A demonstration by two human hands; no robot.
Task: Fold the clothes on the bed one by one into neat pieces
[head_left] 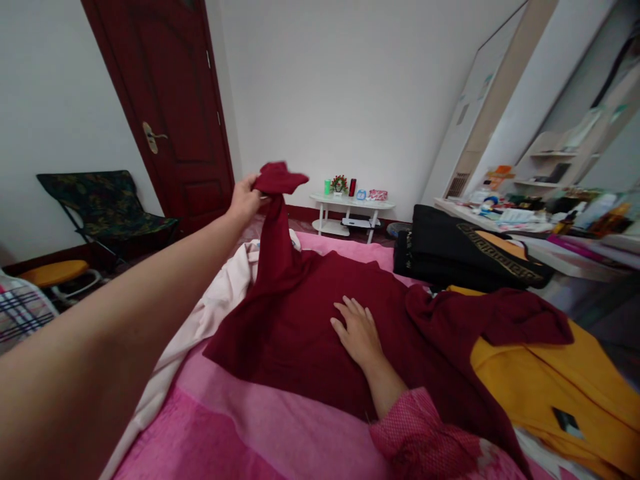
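Note:
A dark red long-sleeved sweater (pixel 310 320) lies spread over the pink bedding (pixel 280 413). My left hand (pixel 246 200) is closed on the cuff end of its left sleeve and holds it up in the air, so the sleeve rises from the bed. Flat on the body of the sweater rests my right hand (pixel 357 327), palm down with the fingers spread. The other sleeve (pixel 520 317) stretches to the right, lying across a yellow garment (pixel 560 387).
A folded black garment (pixel 465 247) lies at the bed's far right, beside a cluttered dressing table (pixel 575 257). White fabric (pixel 220 293) runs along the left edge. Beyond stand a small white table (pixel 350 200), a camouflage folding chair (pixel 105 207) and a yellow stool (pixel 55 272).

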